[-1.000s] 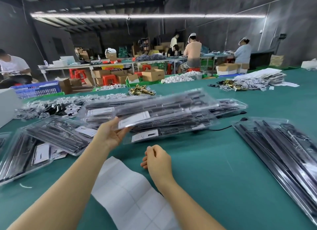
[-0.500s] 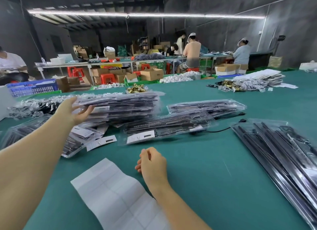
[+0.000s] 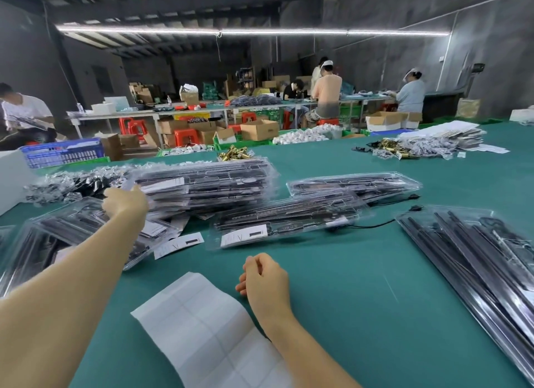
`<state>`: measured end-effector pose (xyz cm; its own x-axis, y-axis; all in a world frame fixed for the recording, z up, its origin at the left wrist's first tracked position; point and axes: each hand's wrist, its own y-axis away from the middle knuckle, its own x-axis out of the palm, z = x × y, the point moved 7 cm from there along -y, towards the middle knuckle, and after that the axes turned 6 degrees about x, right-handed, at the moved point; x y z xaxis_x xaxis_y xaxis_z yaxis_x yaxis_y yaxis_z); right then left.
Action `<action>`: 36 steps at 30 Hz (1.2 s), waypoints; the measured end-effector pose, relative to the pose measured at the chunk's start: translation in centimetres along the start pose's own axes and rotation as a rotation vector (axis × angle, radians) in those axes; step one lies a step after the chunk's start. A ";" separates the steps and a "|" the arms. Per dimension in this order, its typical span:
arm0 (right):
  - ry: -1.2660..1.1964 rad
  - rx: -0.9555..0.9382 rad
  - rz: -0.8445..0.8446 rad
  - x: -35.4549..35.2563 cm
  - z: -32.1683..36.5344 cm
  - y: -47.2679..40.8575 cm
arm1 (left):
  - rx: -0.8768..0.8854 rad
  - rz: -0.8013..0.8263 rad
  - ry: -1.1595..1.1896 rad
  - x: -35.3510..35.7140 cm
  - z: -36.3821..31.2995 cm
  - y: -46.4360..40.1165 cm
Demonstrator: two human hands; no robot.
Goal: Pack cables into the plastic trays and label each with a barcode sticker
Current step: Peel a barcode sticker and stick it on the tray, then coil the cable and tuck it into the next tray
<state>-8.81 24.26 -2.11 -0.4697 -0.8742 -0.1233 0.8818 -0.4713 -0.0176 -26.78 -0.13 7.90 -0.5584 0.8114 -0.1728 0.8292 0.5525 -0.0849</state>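
Your left hand point(image 3: 124, 203) grips the packed trays point(image 3: 202, 185) at the pile, your right hand point(image 3: 264, 278) rests curled and empty, so next take a sticker.

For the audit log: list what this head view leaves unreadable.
- Left hand: fingertips hidden behind the motion-blurred tray stack.
- Barcode label on the near tray: print too small.
- Right hand: curled fingers hide the palm.
- Right-side trays: cut off by the frame edge.

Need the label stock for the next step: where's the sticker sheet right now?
Head view, bottom centre: the sticker sheet lies flat on the green table, between the two forearms, just left of the right hand.
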 end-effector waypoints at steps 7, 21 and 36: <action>-0.027 0.021 -0.009 -0.3 -0.1 0.0 | 0.659 0.406 -0.651 2.6 0.3 15.7; -0.033 0.118 0.048 -1.0 1.1 0.8 | 0.677 0.720 -1.150 2.3 10.2 21.8; 1.428 0.342 -0.548 -26.3 6.1 -4.4 | 0.709 0.702 -1.007 1.7 9.1 21.8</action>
<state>-0.55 48.59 7.25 -0.1157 0.1421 -0.9831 0.4796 -0.8587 -0.1806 -9.45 11.53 -3.17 -0.0230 0.2260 -0.9739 0.9275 -0.3588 -0.1052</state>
